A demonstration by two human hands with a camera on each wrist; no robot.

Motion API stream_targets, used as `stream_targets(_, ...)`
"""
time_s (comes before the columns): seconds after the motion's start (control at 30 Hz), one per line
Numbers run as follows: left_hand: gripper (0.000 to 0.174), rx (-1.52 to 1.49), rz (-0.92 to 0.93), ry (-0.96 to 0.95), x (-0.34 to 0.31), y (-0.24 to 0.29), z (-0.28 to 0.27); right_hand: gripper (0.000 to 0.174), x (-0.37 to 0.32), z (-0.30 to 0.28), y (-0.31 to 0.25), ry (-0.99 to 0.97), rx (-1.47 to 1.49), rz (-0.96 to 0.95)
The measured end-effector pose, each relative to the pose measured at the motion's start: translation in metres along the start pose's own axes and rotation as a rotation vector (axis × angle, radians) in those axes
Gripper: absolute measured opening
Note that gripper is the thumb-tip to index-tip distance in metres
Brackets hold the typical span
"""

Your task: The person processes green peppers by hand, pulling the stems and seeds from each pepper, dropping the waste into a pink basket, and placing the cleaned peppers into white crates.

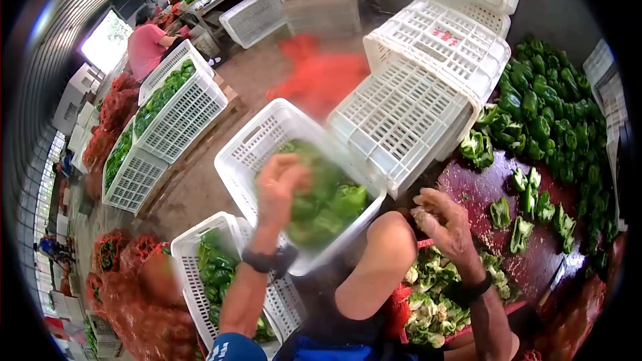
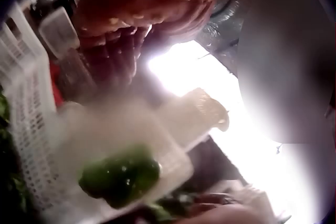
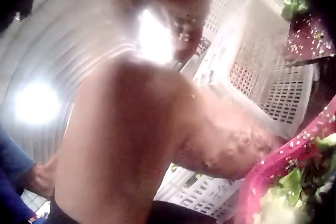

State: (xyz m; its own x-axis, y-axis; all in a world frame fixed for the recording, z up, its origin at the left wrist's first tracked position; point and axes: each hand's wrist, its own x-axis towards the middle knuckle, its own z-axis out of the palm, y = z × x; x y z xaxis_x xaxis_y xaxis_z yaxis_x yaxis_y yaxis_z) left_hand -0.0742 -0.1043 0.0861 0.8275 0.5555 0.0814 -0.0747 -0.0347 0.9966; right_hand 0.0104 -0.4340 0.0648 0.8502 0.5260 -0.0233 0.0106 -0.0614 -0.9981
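My left hand, blurred, is over a white plastic crate that contains green bell peppers. In the left wrist view a single green bell pepper shows apart from the fingers of that hand, over the crate. On the right, my right hand hangs beside my bare knee with loosely curled fingers, and nothing shows in it. Below it is a red-rimmed basin of pale pepper cores and green scraps.
A dark red board bears split peppers and a heap of whole ones. Stacked white crates stand ahead. Another pepper crate and red net sacks lie left. A person in pink sits farther back.
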Motion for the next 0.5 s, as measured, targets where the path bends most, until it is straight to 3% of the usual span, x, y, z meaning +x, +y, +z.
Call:
stream_targets(0.07, 0.021, 0.207, -0.229, 0.027, 0.013, -0.069, -0.057, 0.032, -0.003, -0.013, 0.01, 0.075, -0.073, 0.031)
stream_targets(0.13, 0.021, 0.729, -0.447, -0.075, 0.011, -0.108, -0.078, 0.023, -0.005, -0.026, 0.008, 0.168, -0.006, 0.104)
stream_targets(0.2, 0.027, 1.203, -0.077, -0.311, 0.009, -0.21, -0.121, 0.016, -0.005, -0.044, 0.012, 0.212, 0.012, 0.08)
stream_targets(0.3, 0.024, 1.265, -0.247, -0.368, -0.002, -0.25, -0.119, 0.015, -0.011, -0.061, 0.001, 0.249, 0.017, 0.141)
stream_targets(0.33, 0.023, 1.273, -0.28, -0.39, -0.007, -0.225, -0.103, 0.016, -0.015, -0.066, -0.003, 0.263, 0.007, 0.175)
stream_targets(0.43, 0.023, 1.382, -0.428, -0.522, -0.001, -0.268, -0.114, 0.019, -0.025, -0.075, -0.005, 0.299, 0.036, 0.194)
stream_targets(0.5, 0.026, 1.405, -0.442, -0.58, 0.0, -0.283, -0.12, 0.02, -0.029, -0.076, -0.003, 0.339, 0.042, 0.228)
